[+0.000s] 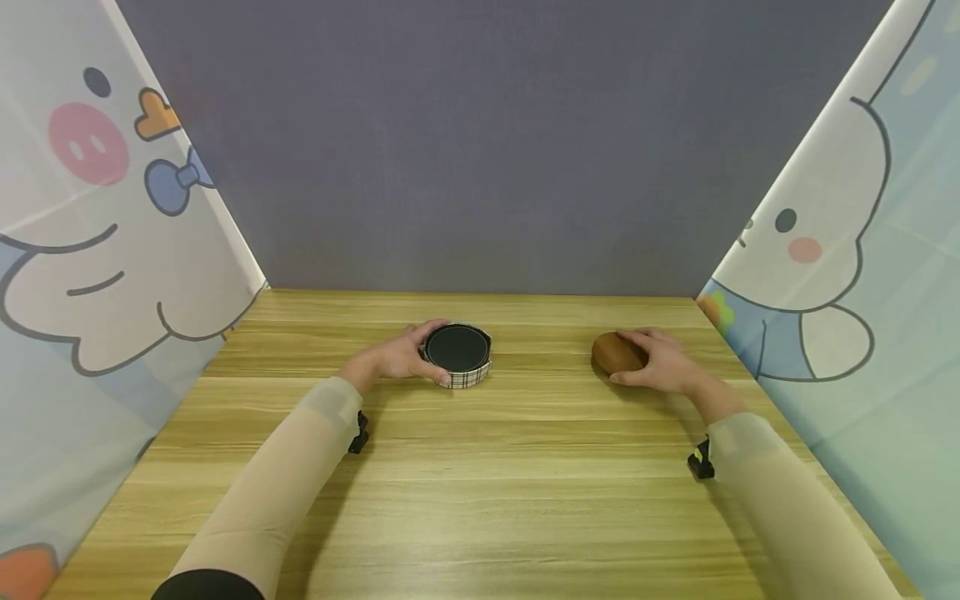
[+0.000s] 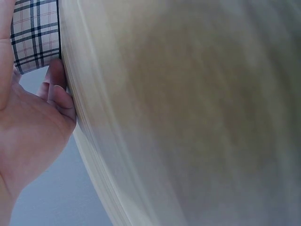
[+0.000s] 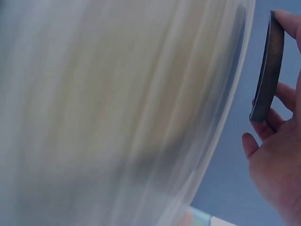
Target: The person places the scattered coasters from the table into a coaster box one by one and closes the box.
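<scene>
In the head view, my left hand (image 1: pixel 405 354) grips a round plaid box (image 1: pixel 467 379) from its left side, thumb at the front and fingers at the back. The box has a black circular top face or inside; I cannot tell which. The left wrist view shows its plaid side wall (image 2: pixel 36 33) close to the tabletop beside the left hand (image 2: pixel 33 125). Toward the right of the table, my right hand (image 1: pixel 660 362) holds a brown rounded, lid-like piece (image 1: pixel 618 353). Its thin, dark, curved edge (image 3: pixel 269 70) shows between the fingers of the right hand (image 3: pixel 277 160), raised off the table.
The wood-grain table (image 1: pixel 487 483) reaches back to a dark grey upright panel (image 1: pixel 480 150). Cartoon-printed cloths hang along the left side (image 1: pixel 112 208) and the right side (image 1: pixel 900 358). A stretch of tabletop lies between the hands.
</scene>
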Tool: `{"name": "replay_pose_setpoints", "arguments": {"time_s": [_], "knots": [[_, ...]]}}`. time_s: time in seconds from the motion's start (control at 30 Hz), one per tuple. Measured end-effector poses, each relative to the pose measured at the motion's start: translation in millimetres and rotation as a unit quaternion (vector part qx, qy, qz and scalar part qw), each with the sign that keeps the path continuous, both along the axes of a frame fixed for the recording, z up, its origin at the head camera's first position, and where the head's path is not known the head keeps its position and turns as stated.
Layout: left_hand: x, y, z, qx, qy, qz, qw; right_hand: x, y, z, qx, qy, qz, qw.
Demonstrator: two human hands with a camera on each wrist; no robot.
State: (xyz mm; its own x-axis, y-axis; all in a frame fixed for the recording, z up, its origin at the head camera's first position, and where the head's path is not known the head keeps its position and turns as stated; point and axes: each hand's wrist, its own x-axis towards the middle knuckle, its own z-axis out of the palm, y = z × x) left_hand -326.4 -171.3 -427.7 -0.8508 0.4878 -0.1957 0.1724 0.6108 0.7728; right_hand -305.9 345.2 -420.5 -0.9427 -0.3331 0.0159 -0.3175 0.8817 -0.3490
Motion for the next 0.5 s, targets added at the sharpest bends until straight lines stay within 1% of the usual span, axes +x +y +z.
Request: {"name": "replay_pose_setpoints", "arguments": {"time_s": [0.37,0.5], "knots": [[0.4,0.0,1.4,-0.003,0.0,-0.002,1.0,-3.4,-49.3,2.4,-0.04,-0.012,0.043,0.9982],[-0.5,-0.3,0.9,-0.004,0.001,-0.004,1.0,-3.4,-67.3,2.2,-0.052,-0.008,0.058,0.9969]]}}
